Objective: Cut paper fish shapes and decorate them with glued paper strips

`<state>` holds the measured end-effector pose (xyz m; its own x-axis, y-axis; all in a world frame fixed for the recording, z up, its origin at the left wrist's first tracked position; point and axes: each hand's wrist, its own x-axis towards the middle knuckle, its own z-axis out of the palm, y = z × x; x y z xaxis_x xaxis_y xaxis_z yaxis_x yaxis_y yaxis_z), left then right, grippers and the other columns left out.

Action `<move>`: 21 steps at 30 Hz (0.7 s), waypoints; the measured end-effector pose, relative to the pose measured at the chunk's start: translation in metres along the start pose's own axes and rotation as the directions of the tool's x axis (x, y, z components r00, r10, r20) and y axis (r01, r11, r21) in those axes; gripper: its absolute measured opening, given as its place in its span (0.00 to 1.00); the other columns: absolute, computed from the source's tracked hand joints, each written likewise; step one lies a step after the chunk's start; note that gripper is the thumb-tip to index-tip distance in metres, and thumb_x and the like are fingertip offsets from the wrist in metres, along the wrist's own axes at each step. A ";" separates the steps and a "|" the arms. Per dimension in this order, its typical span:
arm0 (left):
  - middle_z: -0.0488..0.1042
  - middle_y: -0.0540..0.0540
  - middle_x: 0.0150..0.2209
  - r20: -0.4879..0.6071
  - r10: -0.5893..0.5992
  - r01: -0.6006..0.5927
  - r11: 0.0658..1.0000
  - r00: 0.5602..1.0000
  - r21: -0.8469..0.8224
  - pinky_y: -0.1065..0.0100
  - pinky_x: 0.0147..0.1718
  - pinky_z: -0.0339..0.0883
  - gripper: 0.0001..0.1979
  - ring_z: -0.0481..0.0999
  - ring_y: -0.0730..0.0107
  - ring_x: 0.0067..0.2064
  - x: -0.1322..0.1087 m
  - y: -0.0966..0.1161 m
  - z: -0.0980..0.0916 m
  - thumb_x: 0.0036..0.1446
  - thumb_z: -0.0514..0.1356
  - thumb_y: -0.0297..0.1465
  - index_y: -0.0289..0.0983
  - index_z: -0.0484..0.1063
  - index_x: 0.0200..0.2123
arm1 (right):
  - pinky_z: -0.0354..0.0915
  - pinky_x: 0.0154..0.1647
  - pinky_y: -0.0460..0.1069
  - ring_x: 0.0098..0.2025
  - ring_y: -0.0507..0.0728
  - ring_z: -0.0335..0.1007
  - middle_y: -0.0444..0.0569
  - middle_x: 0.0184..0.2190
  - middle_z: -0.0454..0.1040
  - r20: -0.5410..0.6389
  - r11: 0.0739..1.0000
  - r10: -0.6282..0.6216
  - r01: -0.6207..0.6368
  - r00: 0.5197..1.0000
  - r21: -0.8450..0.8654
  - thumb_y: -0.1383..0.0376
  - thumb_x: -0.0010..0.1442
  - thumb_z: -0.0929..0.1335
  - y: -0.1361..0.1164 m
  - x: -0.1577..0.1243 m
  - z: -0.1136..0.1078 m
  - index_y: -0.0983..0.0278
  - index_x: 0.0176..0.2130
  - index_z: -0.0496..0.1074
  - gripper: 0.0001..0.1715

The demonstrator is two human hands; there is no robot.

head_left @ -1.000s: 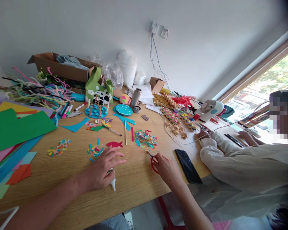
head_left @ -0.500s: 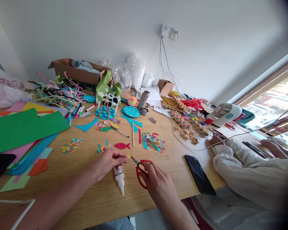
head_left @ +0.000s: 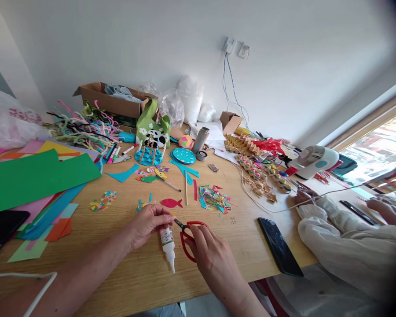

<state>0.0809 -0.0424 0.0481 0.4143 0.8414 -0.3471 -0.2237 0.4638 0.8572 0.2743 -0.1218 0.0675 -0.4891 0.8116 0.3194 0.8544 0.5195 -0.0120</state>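
Over the middle of the table my right hand [head_left: 211, 253] grips red-handled scissors [head_left: 185, 226], fingers through the loops. The blades reach the fingertips of my left hand [head_left: 152, 222], which pinches a small piece of yellow paper, mostly hidden now. Below my left hand is a white glue bottle [head_left: 168, 248], its nozzle toward the table's front edge and its other end hidden behind the fingers. Just beyond lies a red paper fish [head_left: 171, 203], with small paper snippets [head_left: 143, 204] to its left. A thin stick [head_left: 186, 187] and a heap of colourful paper scraps [head_left: 214, 198] lie farther right.
Coloured paper sheets [head_left: 42, 178] cover the left side. A black phone [head_left: 279, 246] lies at right, beside a co-worker's sleeve [head_left: 326, 237]. Farther back stand a blue decorated disc [head_left: 184, 155], a steel flask [head_left: 200, 140], a panda bag [head_left: 153, 127] and a white fan [head_left: 317, 159].
The scissors have moved left, and their blades are now at my left fingertips and look more closed. The yellow piece is less visible. The whole view has shifted slightly.
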 end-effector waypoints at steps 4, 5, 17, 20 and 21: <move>0.73 0.50 0.21 -0.021 0.037 -0.037 0.999 0.999 -0.001 0.72 0.23 0.55 0.15 0.66 0.77 0.23 0.000 0.001 0.000 0.35 0.72 0.35 0.34 0.72 0.23 | 0.68 0.33 0.49 0.36 0.58 0.73 0.54 0.36 0.74 -0.022 0.998 -0.045 0.044 0.999 -0.040 0.69 0.67 0.60 -0.003 0.002 -0.005 0.67 0.50 0.64 0.11; 0.73 0.50 0.20 -0.022 0.042 -0.042 0.999 0.999 0.003 0.72 0.23 0.55 0.15 0.65 0.78 0.22 0.000 0.000 0.000 0.35 0.72 0.35 0.34 0.72 0.23 | 0.68 0.32 0.50 0.36 0.58 0.73 0.54 0.36 0.74 -0.033 0.997 -0.059 0.057 0.998 -0.056 0.69 0.67 0.60 -0.004 0.003 -0.006 0.68 0.50 0.64 0.11; 0.72 0.49 0.18 -0.006 0.032 -0.032 0.999 0.999 0.032 0.73 0.19 0.50 0.13 0.62 0.79 0.20 0.000 -0.001 -0.002 0.34 0.70 0.34 0.33 0.73 0.19 | 0.71 0.36 0.53 0.38 0.61 0.73 0.58 0.39 0.75 -0.009 0.982 -0.150 0.148 0.989 -0.119 0.70 0.68 0.58 -0.006 0.000 -0.016 0.72 0.52 0.64 0.15; 0.72 0.48 0.18 0.001 0.024 -0.024 0.999 1.000 0.047 0.73 0.19 0.50 0.12 0.61 0.80 0.19 -0.001 -0.001 0.000 0.33 0.70 0.34 0.32 0.73 0.18 | 0.71 0.37 0.53 0.38 0.61 0.72 0.57 0.40 0.75 0.001 0.982 -0.150 0.149 0.989 -0.112 0.70 0.67 0.59 -0.005 -0.003 -0.018 0.71 0.53 0.63 0.16; 0.72 0.48 0.18 0.005 0.022 -0.022 0.998 1.000 0.053 0.73 0.18 0.50 0.11 0.61 0.80 0.19 -0.001 -0.001 0.000 0.34 0.70 0.34 0.32 0.73 0.17 | 0.71 0.36 0.53 0.38 0.61 0.72 0.57 0.39 0.75 0.006 0.984 -0.143 0.142 0.990 -0.104 0.70 0.67 0.59 -0.005 -0.003 -0.019 0.71 0.53 0.63 0.16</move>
<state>0.0808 -0.0434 0.0473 0.4136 0.8500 -0.3264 -0.1856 0.4296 0.8837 0.2750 -0.1321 0.0843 -0.6069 0.7309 0.3122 0.7896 0.5992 0.1324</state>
